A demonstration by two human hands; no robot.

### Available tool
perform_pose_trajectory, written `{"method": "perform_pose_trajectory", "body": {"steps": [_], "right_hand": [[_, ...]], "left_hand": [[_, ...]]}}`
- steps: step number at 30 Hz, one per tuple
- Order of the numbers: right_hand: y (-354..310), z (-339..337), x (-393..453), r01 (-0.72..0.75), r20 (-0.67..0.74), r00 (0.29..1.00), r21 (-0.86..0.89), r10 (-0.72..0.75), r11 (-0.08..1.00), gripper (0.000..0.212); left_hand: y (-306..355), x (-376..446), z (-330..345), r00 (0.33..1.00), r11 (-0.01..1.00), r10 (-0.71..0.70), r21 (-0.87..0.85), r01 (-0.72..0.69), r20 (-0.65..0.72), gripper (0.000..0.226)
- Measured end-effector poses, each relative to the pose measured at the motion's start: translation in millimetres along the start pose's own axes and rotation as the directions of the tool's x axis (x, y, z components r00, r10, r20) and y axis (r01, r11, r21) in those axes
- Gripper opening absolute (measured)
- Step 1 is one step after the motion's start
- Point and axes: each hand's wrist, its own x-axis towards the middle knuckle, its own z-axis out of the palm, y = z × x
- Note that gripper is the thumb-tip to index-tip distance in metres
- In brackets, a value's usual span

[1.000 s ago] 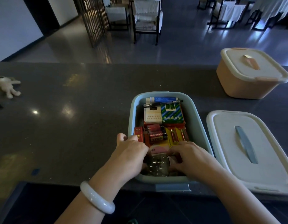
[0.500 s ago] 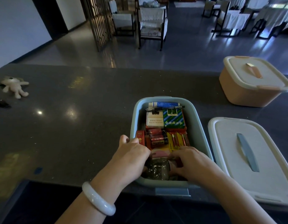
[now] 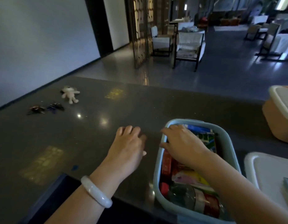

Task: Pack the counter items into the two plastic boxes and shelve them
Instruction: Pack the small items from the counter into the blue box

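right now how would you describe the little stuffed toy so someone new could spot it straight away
Start at the long dark counter and follow it to its far left end, well away from the blue box. The stuffed toy lies there flat, limbs spread. It is pale and soft, unlike the small dark bunches just in front of it.

A dim dining hall: glossy grey floor (image 3: pixel 221 75), white-cushioned dark-framed chairs (image 3: pixel 188 46), a lit lattice screen (image 3: pixel 140 29) and a pale wall (image 3: pixel 43 38) beyond.

The light is dim and bluish; small glare spots shine on the counter (image 3: pixel 91 126) beyond the fingers, edges bend, all slightly blurred.
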Motion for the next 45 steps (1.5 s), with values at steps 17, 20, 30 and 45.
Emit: {"method": "perform_pose_trajectory", "body": {"steps": [17, 20, 30, 45], "right_hand": [[-185, 67, 212, 0.211, 0.368, 0.909, 0.005, -0.198, 0.977, 0.057], [-214, 81, 255, 0.179, 0.397, 0.902, 0.014, -0.169, 0.984, 0.058], [-284, 135, 377, 0.093, 0.444, 0.889, 0.055, -0.108, 0.994, 0.066], [-362, 223, 530, 0.211, 0.361, 0.886, 0.245, -0.291, 0.946, 0.081]], "left_hand": [[-224, -50, 60, 0.819, 0.852, -0.522, 0.188, 0.489, 0.238, 0.06], [-278, -48, 77, 0.806, 0.842, -0.54, 0.151, 0.518, 0.242, 0.06], [-432, -30, 143, 0.714, 0.766, -0.617, 0.041, 0.642, 0.33, 0.068], [-515, -29, 252, 0.524, 0.521, -0.822, -0.077, 0.85, 0.223, 0.086]]}}
